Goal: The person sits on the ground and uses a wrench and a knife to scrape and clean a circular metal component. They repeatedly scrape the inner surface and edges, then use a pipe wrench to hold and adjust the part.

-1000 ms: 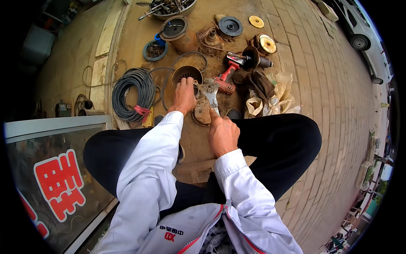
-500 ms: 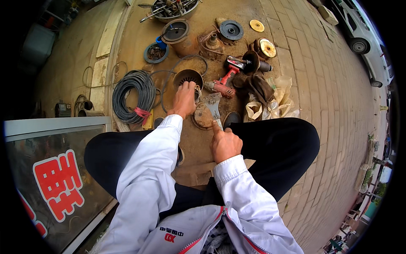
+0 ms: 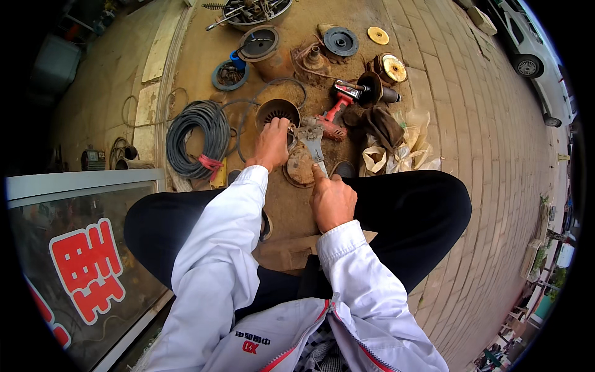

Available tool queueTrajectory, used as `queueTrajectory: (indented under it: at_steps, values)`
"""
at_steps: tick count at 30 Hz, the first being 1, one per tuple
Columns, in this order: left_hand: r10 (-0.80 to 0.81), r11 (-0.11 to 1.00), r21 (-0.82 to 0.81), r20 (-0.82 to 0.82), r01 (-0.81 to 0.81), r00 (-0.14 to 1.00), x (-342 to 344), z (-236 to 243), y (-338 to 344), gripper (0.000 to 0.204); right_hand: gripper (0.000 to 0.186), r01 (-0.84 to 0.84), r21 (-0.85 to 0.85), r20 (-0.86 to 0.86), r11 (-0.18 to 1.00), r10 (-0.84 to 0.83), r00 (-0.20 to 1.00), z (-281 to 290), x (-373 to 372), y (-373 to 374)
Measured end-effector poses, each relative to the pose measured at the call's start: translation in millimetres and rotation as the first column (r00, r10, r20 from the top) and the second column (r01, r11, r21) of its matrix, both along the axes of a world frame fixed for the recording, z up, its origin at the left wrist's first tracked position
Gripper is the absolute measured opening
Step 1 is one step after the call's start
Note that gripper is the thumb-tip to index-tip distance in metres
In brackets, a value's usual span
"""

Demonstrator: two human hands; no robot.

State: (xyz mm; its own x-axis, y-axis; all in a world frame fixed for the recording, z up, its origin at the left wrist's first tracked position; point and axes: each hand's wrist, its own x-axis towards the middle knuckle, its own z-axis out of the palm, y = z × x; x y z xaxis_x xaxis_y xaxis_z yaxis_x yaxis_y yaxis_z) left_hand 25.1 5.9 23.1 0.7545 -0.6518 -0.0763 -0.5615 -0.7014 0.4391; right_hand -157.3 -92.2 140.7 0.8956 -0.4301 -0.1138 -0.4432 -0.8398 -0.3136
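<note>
My left hand (image 3: 271, 146) is closed at the near side of a round motor housing (image 3: 278, 110) with slots inside. Its fingers grip a small metal part (image 3: 291, 135), mostly hidden by the hand. In my right hand (image 3: 333, 201) is a flat grey metal tool (image 3: 313, 141), narrow at the grip and flaring to a broad head. That head lies close beside my left fingers, above a rusty round disc (image 3: 301, 166) on the ground between my feet. Whether the tool touches the small part, I cannot tell.
Left lies a coil of black cable (image 3: 197, 139) tied with red. Beyond stand a rusty cylinder (image 3: 268, 61) and a basin of tools (image 3: 256, 13). A red cordless power tool (image 3: 334, 118) and plastic bags (image 3: 406, 149) lie to the right. A glass panel (image 3: 37, 229) stands near left.
My right hand and the flat tool have shifted slightly right and up, and the tool's head now covers part of the red power tool. My left hand keeps its grip.
</note>
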Motion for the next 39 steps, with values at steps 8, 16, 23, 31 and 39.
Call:
queueTrajectory:
  at_steps: [8, 16, 23, 31, 39]
  values:
    - [0.015, 1.000, 0.008, -0.031, -0.015, 0.999, 1, 6, -4, 0.045, 0.042, -0.029, -0.011, 0.009, 1.000, 0.029, 1.000, -3, 6, -3]
    - [0.039, 0.999, -0.001, -0.017, -0.039, 0.999, 0, 7, -4, 0.046, 0.043, 0.049, 0.037, 0.067, 0.998, -0.051, 0.996, -20, 23, -4]
    - [0.321, 0.947, 0.046, -0.053, -0.319, 0.946, -16, 15, -22, 0.050, 0.034, 0.166, 0.139, 0.075, 0.976, -0.178, 0.981, -3, -10, -1]
    - [0.297, 0.955, 0.051, -0.145, -0.292, 0.944, -14, 31, -17, 0.080, 0.028, 0.167, 0.165, 0.039, 0.972, -0.176, 0.984, 5, -11, 6]
    - [0.370, 0.928, 0.093, -0.096, -0.362, 0.924, -20, 52, -15, 0.081, 0.038, 0.135, 0.219, 0.104, 0.966, -0.161, 0.982, -9, -12, 6]
